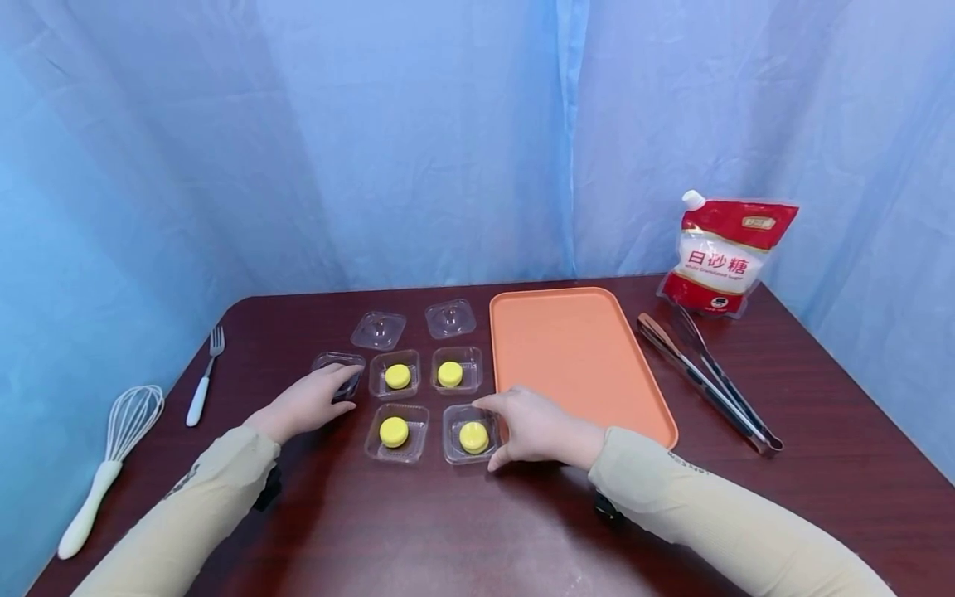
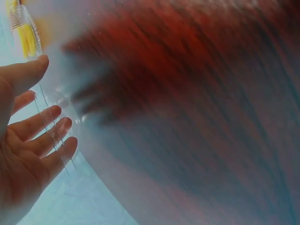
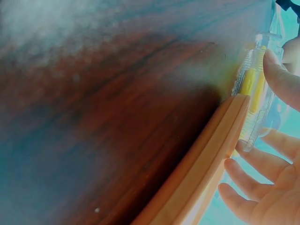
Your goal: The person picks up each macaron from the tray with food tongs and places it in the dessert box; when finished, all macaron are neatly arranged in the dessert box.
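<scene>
Four square clear plastic boxes, each with a round yellow macaron-like piece, stand in two rows: back left (image 1: 378, 387), back right (image 1: 471, 379), front left (image 1: 414, 453) and front right (image 1: 451, 448). My right hand (image 1: 531, 424) spans the front right box from its right side, index finger at the far edge and thumb near the closest corner. Clear plastic reaches past its yellow piece (image 3: 251, 82) in the right wrist view; whether a lid covers it is unclear. My left hand (image 1: 315, 404) reaches to a clear lid (image 1: 337, 358), fingers extended at its right side and partly hiding it.
Two clear domed lids (image 1: 378, 331) (image 1: 451, 318) lie behind the boxes. An orange tray (image 1: 574, 356) sits right beside them. Farther right are metal tongs (image 1: 709, 377) and a red sugar pouch (image 1: 716, 257). A fork (image 1: 206, 377) and a whisk (image 1: 112, 468) lie at the left.
</scene>
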